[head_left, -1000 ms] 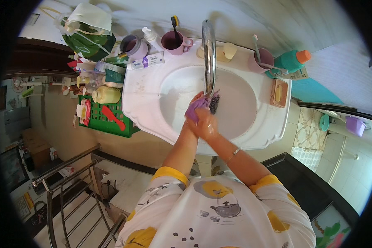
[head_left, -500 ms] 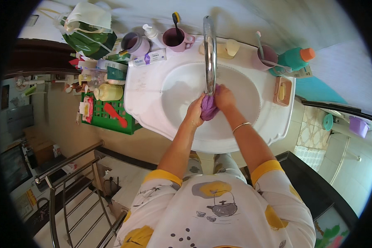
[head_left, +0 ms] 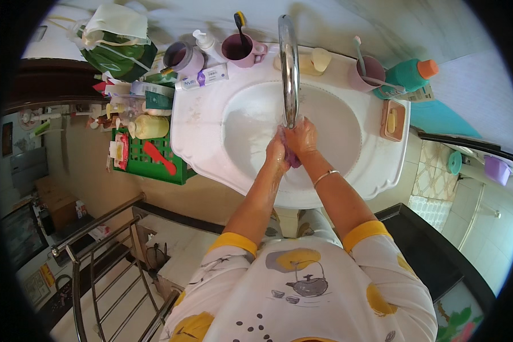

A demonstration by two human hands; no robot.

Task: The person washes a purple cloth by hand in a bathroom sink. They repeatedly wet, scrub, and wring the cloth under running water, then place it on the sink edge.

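Left hand (head_left: pixel 276 150) and right hand (head_left: pixel 302 135) curl closed round a crumpled purple cloth (head_left: pixel 292 159) by the curved chrome tap (head_left: pixel 289 74), over the white oval basin (head_left: pixel 244 122) — squeezing low should limit splashing.

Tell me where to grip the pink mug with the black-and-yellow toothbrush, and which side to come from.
Best by its handle, I'd judge, coming from the right: it sticks out that way, toward the chrome faucet. The pink mug looks upright, so keep it level; the toothbrush stands loosely inside. A white pump bottle crowds its left.
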